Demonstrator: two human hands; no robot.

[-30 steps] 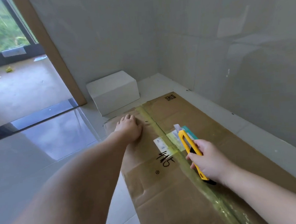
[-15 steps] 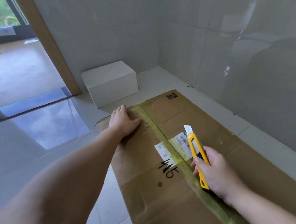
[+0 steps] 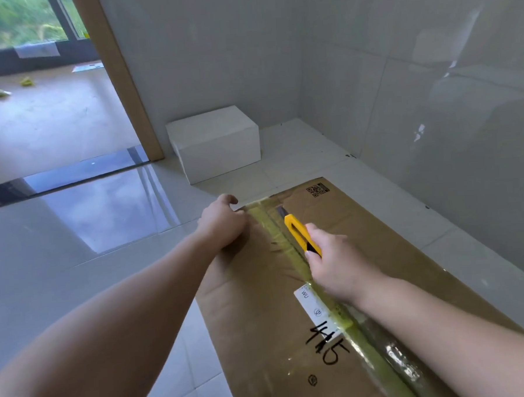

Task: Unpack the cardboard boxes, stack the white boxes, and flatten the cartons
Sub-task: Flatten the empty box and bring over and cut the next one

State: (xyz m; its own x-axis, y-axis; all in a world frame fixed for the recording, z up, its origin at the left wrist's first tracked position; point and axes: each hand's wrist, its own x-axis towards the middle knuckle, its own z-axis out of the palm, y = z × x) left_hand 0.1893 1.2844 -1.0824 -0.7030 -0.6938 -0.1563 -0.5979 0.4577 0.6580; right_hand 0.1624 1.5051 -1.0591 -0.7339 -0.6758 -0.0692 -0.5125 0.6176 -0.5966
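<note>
A long brown cardboard box (image 3: 364,253) lies on the tiled floor, sealed down its middle by a strip of yellowish tape (image 3: 274,228). My right hand (image 3: 337,264) grips a yellow utility knife (image 3: 302,235), whose blade meets the tape near the box's far end. My left hand (image 3: 222,221) curls its fingers over the far left corner of the box. A white label (image 3: 313,309) and black handwriting sit near the tape. One white box (image 3: 218,140) stands on the floor against the wall beyond the carton.
Grey tiled walls (image 3: 431,98) close in on the right and behind the white box. A wooden door frame (image 3: 117,75) at the left leads to another room with small scraps on its floor. Glossy floor tiles (image 3: 103,212) lie left of the carton.
My right hand has carried the knife forward along the tape from near the label to the box's far end. My left hand went from lying flat on the carton to hooking over its far corner.
</note>
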